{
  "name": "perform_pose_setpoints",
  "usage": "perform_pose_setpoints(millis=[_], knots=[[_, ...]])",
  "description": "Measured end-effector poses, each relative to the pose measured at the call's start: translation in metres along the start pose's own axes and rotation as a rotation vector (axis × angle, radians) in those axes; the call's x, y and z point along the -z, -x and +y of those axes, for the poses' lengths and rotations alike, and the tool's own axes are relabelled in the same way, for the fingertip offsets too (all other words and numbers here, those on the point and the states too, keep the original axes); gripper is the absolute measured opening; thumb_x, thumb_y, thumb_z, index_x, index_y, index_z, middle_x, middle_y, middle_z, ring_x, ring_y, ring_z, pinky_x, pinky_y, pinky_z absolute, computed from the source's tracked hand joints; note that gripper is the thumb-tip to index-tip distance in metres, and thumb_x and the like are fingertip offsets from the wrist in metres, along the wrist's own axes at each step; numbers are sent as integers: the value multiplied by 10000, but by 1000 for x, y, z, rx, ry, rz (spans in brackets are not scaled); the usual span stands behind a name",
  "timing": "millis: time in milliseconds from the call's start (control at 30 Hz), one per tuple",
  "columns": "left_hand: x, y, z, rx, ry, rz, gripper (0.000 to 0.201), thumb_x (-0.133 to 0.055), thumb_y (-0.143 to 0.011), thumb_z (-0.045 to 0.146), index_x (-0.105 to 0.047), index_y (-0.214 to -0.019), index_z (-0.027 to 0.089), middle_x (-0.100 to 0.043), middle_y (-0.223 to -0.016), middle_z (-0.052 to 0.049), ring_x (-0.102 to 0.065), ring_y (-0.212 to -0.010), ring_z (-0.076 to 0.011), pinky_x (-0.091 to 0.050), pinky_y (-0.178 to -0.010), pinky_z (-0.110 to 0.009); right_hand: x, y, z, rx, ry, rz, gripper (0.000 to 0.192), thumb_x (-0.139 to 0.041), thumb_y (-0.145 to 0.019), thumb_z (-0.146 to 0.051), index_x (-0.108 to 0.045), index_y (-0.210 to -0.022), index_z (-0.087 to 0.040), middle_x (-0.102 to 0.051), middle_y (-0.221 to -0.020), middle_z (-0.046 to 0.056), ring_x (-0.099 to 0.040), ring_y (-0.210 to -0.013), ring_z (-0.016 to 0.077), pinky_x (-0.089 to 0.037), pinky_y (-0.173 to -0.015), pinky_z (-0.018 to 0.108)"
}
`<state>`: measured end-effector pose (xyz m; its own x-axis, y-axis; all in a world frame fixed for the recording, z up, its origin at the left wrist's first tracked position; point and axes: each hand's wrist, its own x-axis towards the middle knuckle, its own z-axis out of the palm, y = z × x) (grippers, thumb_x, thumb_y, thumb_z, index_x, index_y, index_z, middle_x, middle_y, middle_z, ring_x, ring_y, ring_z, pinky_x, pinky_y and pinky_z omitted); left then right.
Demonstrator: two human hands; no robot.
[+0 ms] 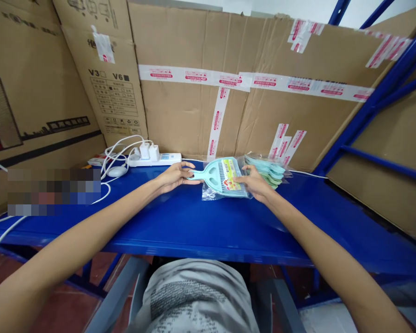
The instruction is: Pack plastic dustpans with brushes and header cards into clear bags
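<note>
Item: pale blue mini dustpan set (222,178) in a clear bag, lying on the blue table (208,222) at twelve o'clock. Left hand (173,177) is pinching the handle at its nine o'clock; right hand (254,182) is pressing flat-fingered on the bag's three o'clock edge. A stack of bagged sets (268,169) is sitting at two o'clock. Handling note: keeping both ends steadied should stop the slippery bag sliding.

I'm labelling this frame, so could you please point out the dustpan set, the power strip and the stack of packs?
dustpan set (217,178), head view, on the pan's body.
power strip (159,160), head view, on its white casing.
stack of packs (272,170), head view, on the top pack.
</note>
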<state>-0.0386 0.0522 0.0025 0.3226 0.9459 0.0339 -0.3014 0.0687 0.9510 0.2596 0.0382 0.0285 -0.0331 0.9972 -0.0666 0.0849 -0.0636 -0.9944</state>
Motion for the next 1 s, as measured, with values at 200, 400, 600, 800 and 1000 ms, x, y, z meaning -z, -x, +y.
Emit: perform_pose_setpoints(millis=[200, 400, 600, 800, 1000], knots=[[-18, 12, 8, -104, 53, -220, 300, -702, -955, 134, -628, -1243, 174, -716, -1337, -190, -783, -1113, -390, -691, -865, -466, 71, 5, -72, 256, 94, 38, 629, -882, -667, -75, -519, -1132, -294, -716, -805, -13, -712, -618, 215, -623, -564, 338], [9, -1, 0, -9, -145, -86, 382, -767, -899, 117, -647, -1262, 132, -658, -1436, -249, -824, -955, -349, -699, -742, -414, 186, -22, -143, 296, 333, 272, 451, -683, -842, 43, -704, -1209, -218, -720, -799, 49, -635, -586, 128, -505, -623, 306], [20, -9, -4, -52, -170, -19, 367, -769, -878, 112, -670, -1231, 131, -668, -1420, -233, -831, -890, -321, -699, -720, -392, 222, -89, -129, 142, 732, 6, 406, -621, -911, 36, -766, -1256, -120, -749, -855, 85, -603, -597, 92, -402, -587, 243], [21, -10, -5, -75, -220, -4, 332, -732, -889, 110, -681, -1217, 127, -680, -1402, -232, -832, -854, -316, -696, -704, -387, 207, -132, -121, 253, 1213, 76, 353, -610, -840, 121, -827, -1062, -47, -809, -976, 149, -568, -642, 81, -385, -659, 247], [24, -11, -4, -106, -214, -34, 310, -747, -894, 115, -700, -1200, 123, -686, -1389, -223, -832, -837, -302, -693, -688, -375, 189, -138, -98, 375, 1239, 57, 329, -613, -879, 70, -817, -1111, -43, -816, -1035, 180, -613, -724, 107, -429, -732, 243]])
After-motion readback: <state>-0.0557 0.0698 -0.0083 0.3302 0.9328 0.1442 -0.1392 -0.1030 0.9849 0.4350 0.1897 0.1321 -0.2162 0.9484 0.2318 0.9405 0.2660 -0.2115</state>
